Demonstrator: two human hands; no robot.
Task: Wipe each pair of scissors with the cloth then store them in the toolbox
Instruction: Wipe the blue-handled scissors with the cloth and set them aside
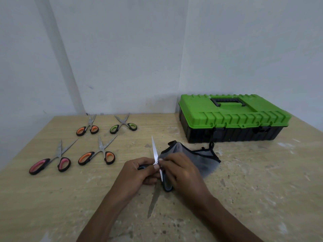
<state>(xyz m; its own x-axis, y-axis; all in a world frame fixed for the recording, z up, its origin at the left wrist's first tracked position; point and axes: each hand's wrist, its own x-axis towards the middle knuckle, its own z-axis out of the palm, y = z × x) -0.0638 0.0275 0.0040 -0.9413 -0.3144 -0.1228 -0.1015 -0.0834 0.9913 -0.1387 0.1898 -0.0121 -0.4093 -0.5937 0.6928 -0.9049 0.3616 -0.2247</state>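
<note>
Both hands are closed on the work. The left hand [138, 172] grips a handle loop of the dark-handled scissors [154, 151], while the right hand [180, 172] pinches a fold of the grey cloth [197, 158] round the blade, down by the pivot. The rest of the cloth trails off to the right onto the table [262, 189].

The bright blade runs away from the person, tip toward the far wall and leaning slightly left. A wiping stroke would therefore go outward from the pinch to the tip, along that axis. A dark sliver below the hands may be the second blade or only a shadow — I cannot tell which.

Further out on the left four more pairs lie spread on the table: the pink pair [50, 163] and the near orange pair [97, 155], then the far orange pair [88, 127] and the green pair [123, 124]. The left hand is nearer to them.

Farthest, at the right by the wall, stands the toolbox [232, 119] with its green lid down — nearer the right hand, and it seems it must be opened before anything is stored.
</note>
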